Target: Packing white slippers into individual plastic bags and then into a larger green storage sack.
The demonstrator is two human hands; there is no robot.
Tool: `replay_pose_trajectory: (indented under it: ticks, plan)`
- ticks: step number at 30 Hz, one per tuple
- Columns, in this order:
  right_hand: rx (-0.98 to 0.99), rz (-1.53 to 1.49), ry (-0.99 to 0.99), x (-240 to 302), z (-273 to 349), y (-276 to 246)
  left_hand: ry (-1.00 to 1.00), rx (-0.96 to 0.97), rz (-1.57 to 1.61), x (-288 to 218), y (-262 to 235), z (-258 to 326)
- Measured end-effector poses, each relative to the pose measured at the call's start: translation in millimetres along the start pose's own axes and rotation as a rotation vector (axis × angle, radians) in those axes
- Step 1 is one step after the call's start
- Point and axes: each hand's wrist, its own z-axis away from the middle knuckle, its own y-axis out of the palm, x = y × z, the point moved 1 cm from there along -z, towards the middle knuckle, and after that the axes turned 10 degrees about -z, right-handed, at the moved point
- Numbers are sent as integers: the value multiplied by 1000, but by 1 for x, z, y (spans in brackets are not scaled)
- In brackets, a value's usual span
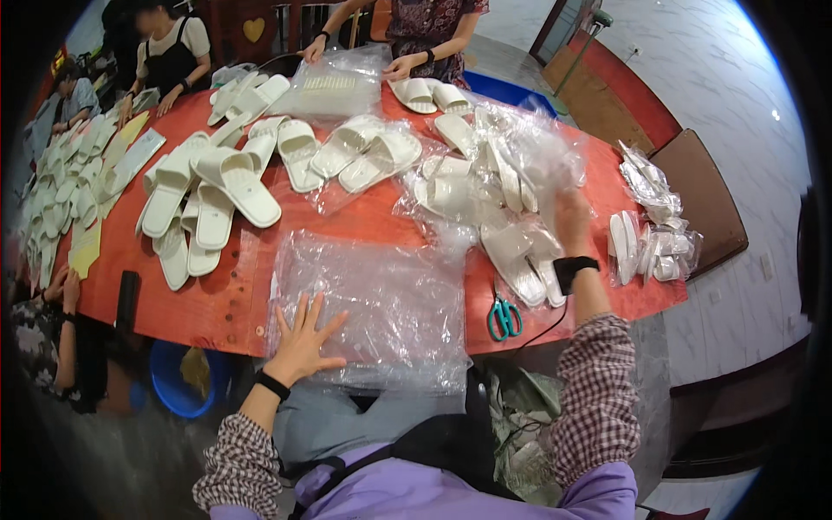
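A red counter point(364, 221) fills the middle of a room with a pale marble floor, and it is crowded with white slippers and clear plastic. At its near edge lies a stack of clear plastic bags point(381, 303), reaching over the rim. The left hand point(303, 340) lies flat on the near left corner of that stack, fingers spread, gripping nothing. Just right of the stack, at the near edge, sit teal-handled scissors point(503, 317). Beyond them the right hand point(572, 221), with a black band at the wrist, reaches into a heap of bagged slippers point(494, 182); whether it grips anything I cannot tell. Loose slippers point(217, 186) cover the left half. At the far edge another person's hands point(400, 67) rest beside a pair of slippers point(431, 94).
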Motion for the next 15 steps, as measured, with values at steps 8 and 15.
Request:
replay_pose_trajectory:
  ticks: [8,15]
  plan:
    - [-77,-72,-304,203,-15,-73,-24,18,-46,8,1,-2]
    - [601,-250,-426,332,159,29,-24,-16,-82,16,46,-13]
